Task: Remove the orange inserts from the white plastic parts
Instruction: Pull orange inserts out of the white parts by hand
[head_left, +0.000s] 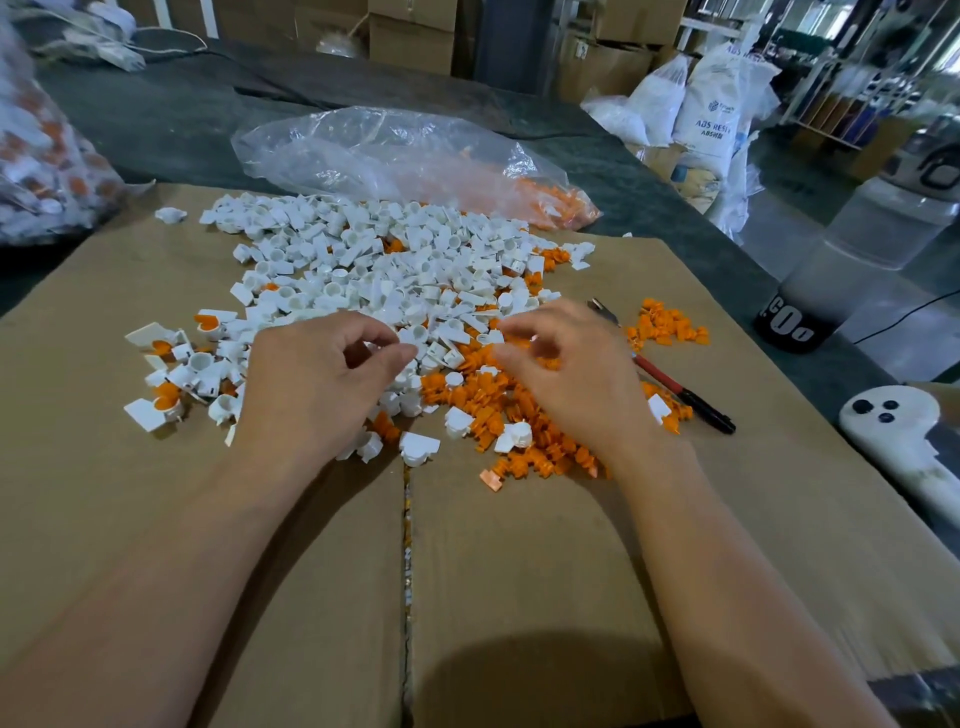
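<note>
Left hand and right hand curl over seemingly light, rigid white plastic parts, best pinched by tabs; whether either holds anything is unclear.

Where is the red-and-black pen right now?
Head view: the pen lies on the cardboard, just right of the right hand, beside the orange inserts.

White plastic parts cover the upper middle of the plain brown cardboard surface, bright orange inserts make a patch at centre right beside a red-and-black pen, and white sacks with blue print stand at upper right.
</note>
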